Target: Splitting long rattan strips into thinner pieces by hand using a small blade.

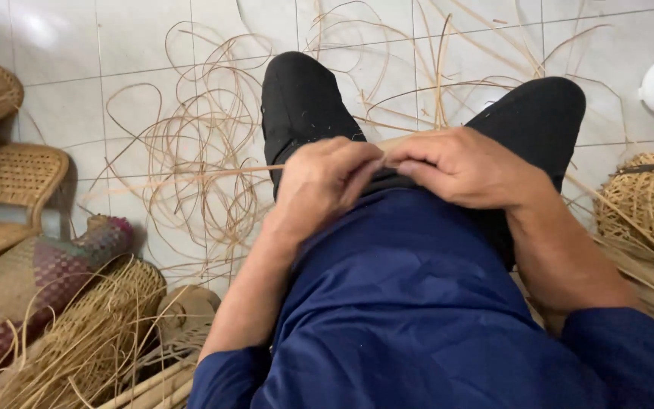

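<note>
Tiled floor (145, 68) carries loose cane coils (206, 151) at 10 o'clock and woven baskets (47, 303) at 8. Left hand (319, 185) and right hand (459, 167) meet over the knees, fingertips pinching one cane strip (191, 178). Strip's long axis runs toward 9 o'clock; left hand nearer the free length.

Between left hand (319, 185) and right hand (459, 168) a thin cane strip (191, 176) — dry, matt, pale. Beyond them glossy tiles (62, 45); left of them, rough woven baskets (9, 174).
</note>
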